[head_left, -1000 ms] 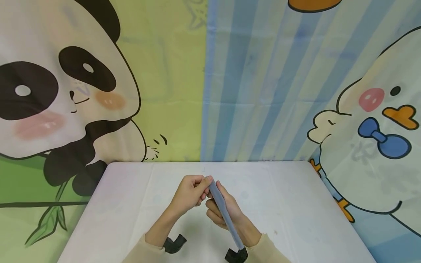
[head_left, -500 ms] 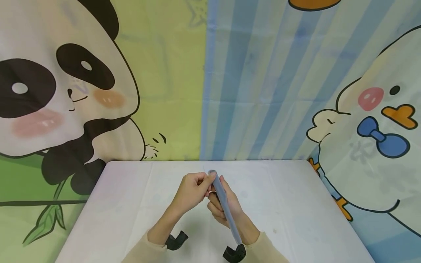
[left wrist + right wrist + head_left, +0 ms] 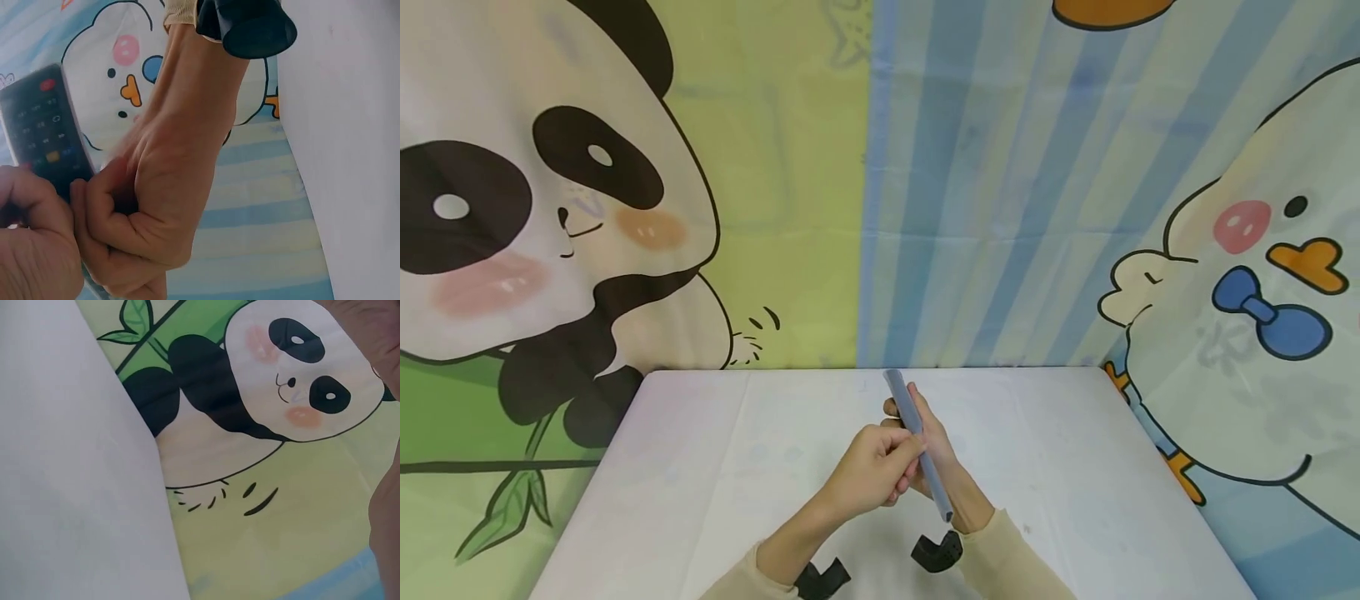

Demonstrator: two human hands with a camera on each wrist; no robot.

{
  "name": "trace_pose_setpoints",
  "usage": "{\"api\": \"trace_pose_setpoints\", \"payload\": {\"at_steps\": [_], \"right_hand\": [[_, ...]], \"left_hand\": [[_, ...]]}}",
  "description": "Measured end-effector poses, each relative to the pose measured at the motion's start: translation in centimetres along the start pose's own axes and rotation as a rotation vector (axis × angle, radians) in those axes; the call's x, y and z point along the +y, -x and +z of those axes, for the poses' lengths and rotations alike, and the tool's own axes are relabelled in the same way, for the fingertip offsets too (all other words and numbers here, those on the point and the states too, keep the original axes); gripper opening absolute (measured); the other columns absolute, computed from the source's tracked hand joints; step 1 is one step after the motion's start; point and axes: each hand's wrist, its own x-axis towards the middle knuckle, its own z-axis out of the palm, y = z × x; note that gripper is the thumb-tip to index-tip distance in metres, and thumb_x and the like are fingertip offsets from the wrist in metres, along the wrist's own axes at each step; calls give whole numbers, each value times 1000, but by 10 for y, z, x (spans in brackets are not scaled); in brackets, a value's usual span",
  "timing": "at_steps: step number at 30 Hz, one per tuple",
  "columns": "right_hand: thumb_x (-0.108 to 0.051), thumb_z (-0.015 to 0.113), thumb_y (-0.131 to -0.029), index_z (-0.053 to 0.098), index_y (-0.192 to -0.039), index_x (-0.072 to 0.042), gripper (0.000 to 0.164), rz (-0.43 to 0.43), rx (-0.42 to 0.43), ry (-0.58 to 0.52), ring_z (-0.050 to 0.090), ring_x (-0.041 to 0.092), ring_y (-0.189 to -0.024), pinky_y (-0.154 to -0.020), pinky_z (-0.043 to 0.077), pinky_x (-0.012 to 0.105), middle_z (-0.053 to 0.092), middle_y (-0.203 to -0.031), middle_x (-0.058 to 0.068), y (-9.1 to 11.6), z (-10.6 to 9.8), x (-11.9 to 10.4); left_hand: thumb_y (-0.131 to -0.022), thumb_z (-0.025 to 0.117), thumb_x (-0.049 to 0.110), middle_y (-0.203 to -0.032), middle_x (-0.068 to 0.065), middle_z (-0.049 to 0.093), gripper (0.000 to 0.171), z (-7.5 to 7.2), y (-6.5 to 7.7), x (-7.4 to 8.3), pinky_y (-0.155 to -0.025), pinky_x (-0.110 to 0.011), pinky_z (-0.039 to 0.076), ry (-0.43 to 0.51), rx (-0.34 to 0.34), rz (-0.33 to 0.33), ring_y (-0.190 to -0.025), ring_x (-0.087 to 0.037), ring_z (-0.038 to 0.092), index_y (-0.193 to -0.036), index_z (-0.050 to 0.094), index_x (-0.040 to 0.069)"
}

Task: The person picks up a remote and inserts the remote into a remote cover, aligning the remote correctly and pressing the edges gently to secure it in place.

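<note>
A long remote control [image 3: 934, 479], edge-on and grey-blue in the head view, slants between my two hands above the table. The left wrist view shows its dark face [image 3: 47, 119] with rows of small buttons and a red one near a corner. My left hand [image 3: 876, 467] pinches it around the middle with thumb and fingers. Behind it, my right hand [image 3: 940, 442] holds the upper part, fingertips showing on the far side. In the left wrist view the right hand [image 3: 150, 206] has curled fingers beside the left hand [image 3: 37, 250]. The right wrist view catches only part of a hand [image 3: 384, 512].
Below the hands is a white-covered table [image 3: 737, 467]. A printed curtain [image 3: 775, 208] with a panda and a bird stands behind it. Black wrist mounts [image 3: 937, 552] hang beneath the forearms.
My left hand has slid from the remote control's far end down to its middle. The remote's upper end has risen, with its lower end now clear of the right wrist mount.
</note>
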Motion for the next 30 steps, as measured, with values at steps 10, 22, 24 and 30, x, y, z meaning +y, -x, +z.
{"api": "trace_pose_setpoints", "payload": {"at_steps": [10, 22, 24, 30], "right_hand": [[-42, 12, -111, 49, -90, -14, 51, -117, 36, 205, 47, 1, -51, -48, 37, 18, 57, -64, -11, 3, -6, -9], [-39, 7, -111, 61, -85, -15, 64, -73, -83, 176, 54, 0, -49, -41, 37, 15, 63, -68, -6, 0, -17, -5], [-40, 11, -111, 61, -87, -15, 61, -66, -63, 194, 57, 0, -50, -41, 38, 14, 65, -70, -5, 3, -20, -7], [-46, 22, -110, 57, -90, -13, 52, -74, 47, 306, 59, 4, -54, -45, 41, 18, 65, -72, -3, 10, -24, -14]], "left_hand": [[-103, 59, 34, -53, 4, 50, 47, -5, -2, 4, -40, -22, 34, -207, 31, 112, -42, -7, 40, -64, 57, 9], [-106, 52, 22, -53, 0, 41, 43, -13, -10, -1, -39, -22, 28, -17, 42, 83, -40, -10, 32, -69, 52, -1], [-106, 51, 20, -54, 0, 41, 43, -11, -13, -3, -40, -22, 28, 27, 56, 84, -40, -10, 32, -69, 50, -2], [-106, 53, 26, -56, 1, 44, 42, -10, -14, -6, -41, -22, 31, -90, 86, 104, -43, -10, 37, -70, 54, 4]]}}
